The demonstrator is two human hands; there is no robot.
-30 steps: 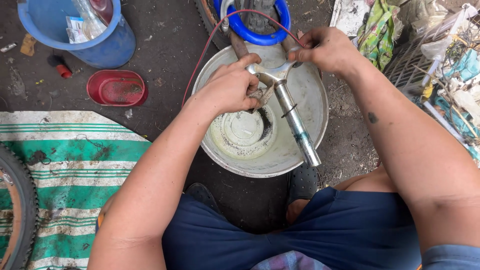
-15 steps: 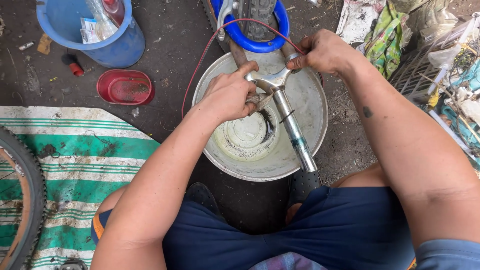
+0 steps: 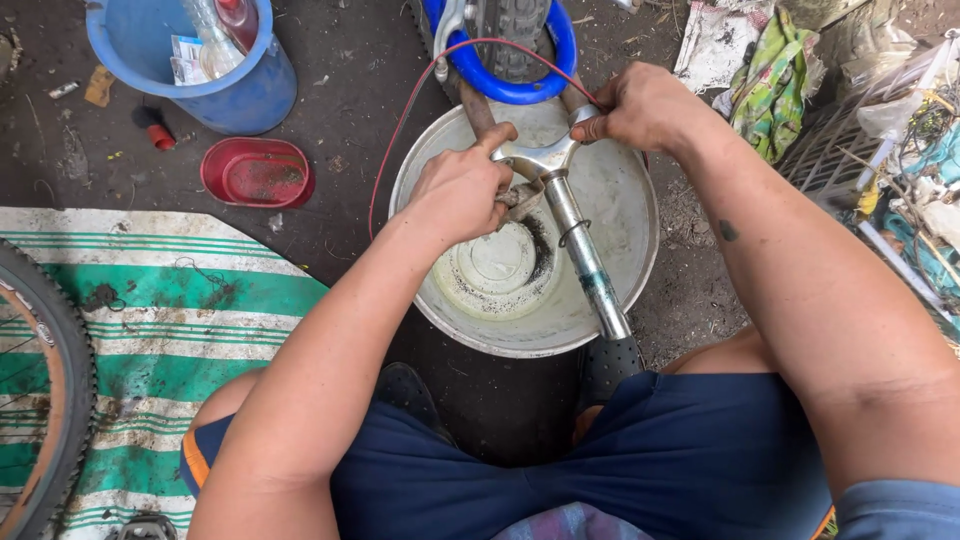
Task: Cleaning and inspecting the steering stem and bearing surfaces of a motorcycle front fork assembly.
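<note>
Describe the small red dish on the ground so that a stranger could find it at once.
Start at the big pale metal basin under the hands. Left of it, on dark ground, lies the red dish, just below the blue bucket. It alone is shallow, oval and red.

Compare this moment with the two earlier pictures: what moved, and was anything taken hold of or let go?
Little changed. The left hand and right hand keep their grip on the metal fork over the white basin; nothing was let go. The view drifted, so the blue bucket and red dish sit slightly differently in frame. The striped mat and bicycle tyre stayed put.
</note>
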